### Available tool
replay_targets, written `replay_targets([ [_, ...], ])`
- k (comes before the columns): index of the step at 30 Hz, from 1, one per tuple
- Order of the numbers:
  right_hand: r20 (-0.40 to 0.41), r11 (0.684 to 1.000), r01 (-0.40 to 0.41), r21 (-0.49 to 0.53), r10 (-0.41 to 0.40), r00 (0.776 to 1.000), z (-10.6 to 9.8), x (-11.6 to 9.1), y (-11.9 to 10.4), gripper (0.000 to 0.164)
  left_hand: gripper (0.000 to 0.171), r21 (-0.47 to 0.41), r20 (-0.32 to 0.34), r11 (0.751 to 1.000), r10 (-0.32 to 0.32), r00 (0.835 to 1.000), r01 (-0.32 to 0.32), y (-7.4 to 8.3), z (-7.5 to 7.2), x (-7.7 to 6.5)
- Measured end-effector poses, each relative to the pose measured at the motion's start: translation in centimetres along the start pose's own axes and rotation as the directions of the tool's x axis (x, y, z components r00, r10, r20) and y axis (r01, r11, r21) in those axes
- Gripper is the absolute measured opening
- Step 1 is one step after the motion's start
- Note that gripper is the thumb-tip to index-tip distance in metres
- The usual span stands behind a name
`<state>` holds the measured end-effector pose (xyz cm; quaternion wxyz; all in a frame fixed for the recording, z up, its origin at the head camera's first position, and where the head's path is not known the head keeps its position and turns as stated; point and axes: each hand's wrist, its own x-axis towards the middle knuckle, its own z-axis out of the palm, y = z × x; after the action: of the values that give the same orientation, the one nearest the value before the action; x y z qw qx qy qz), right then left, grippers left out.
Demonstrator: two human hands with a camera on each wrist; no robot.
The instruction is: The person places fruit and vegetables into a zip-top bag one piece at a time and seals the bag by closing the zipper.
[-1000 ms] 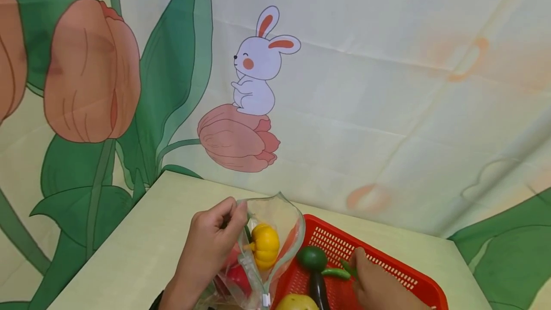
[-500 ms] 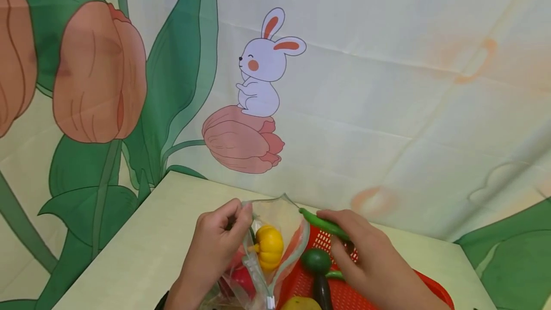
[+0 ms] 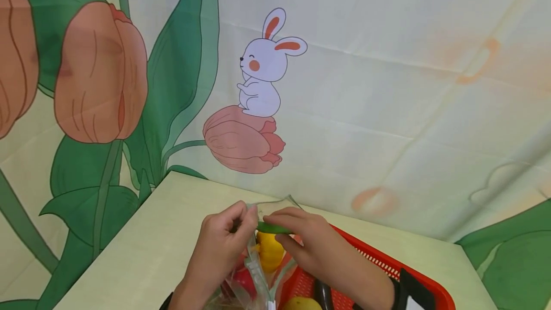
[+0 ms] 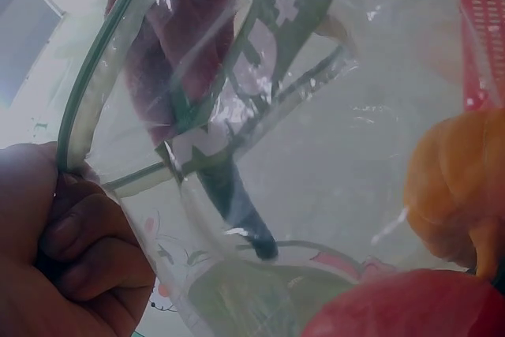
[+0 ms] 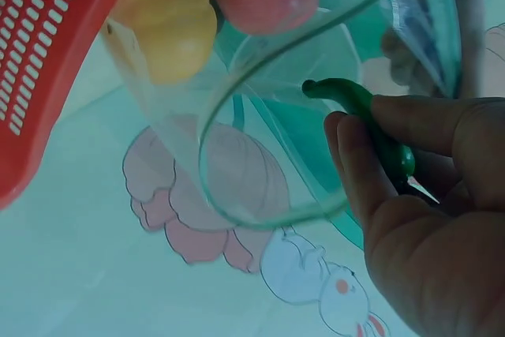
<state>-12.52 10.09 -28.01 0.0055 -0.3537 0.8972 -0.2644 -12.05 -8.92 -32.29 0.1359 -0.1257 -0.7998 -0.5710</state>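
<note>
My left hand (image 3: 224,240) grips the edge of a clear zip bag (image 3: 257,276) and keeps its mouth spread. Between the thumb and fingers of my right hand (image 3: 316,240), a green chili pepper (image 3: 273,228) is pinched at the bag's opening. The right wrist view shows the chili (image 5: 371,120) within the loop of the bag's green-edged mouth (image 5: 272,222). Through the plastic, the left wrist view shows the chili's tip (image 4: 248,222) pointing down. A yellow pumpkin (image 3: 270,252) and a red round item (image 3: 244,281) lie inside the bag.
A red perforated basket (image 3: 435,285) stands right of the bag. It holds a dark eggplant (image 3: 322,293) and a yellowish round item (image 3: 301,304); my right forearm covers part of it. Behind the pale table (image 3: 172,209) hangs a printed cloth (image 3: 366,85).
My right hand lifted the green chili from the red basket and carried it left to the bag's mouth. My left hand keeps its grip on the bag's edge.
</note>
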Motion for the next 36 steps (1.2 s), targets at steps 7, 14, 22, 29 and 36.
replay_targets([
  [7, 0.025, 0.999, 0.002, -0.039, -0.001, 1.0, 2.8, 2.4, 0.7, 0.026, 0.04, 0.013, -0.012, 1.0, 0.019, 1.0, -0.019, 0.1, 0.0, -0.2],
  [14, 0.032, 0.998, -0.022, -0.062, 0.024, 0.999, 5.5, 3.7, 1.9, 0.017, 0.04, 0.019, -0.029, 0.998, 0.062, 0.998, -0.062, -0.1, -0.2, -0.4],
  [22, 0.053, 0.995, 0.014, -0.099, -0.009, 0.999, 6.0, 3.2, 2.3, 0.031, 0.039, 0.012, -0.019, 0.998, 0.055, 0.998, -0.054, -0.4, -0.6, -0.6],
  [29, 0.096, 0.998, -0.064, 0.013, 0.062, 0.993, 3.5, 0.1, 2.5, 0.039, 0.038, 0.013, -0.006, 0.999, 0.047, 0.999, -0.047, -0.2, -0.9, -0.4],
  [36, 0.071, 0.988, -0.144, 0.061, 0.14, 0.988, 1.5, -4.2, 4.0, 0.025, 0.04, 0.067, -0.035, 0.996, 0.059, 0.998, -0.056, -0.2, -0.7, -0.4],
])
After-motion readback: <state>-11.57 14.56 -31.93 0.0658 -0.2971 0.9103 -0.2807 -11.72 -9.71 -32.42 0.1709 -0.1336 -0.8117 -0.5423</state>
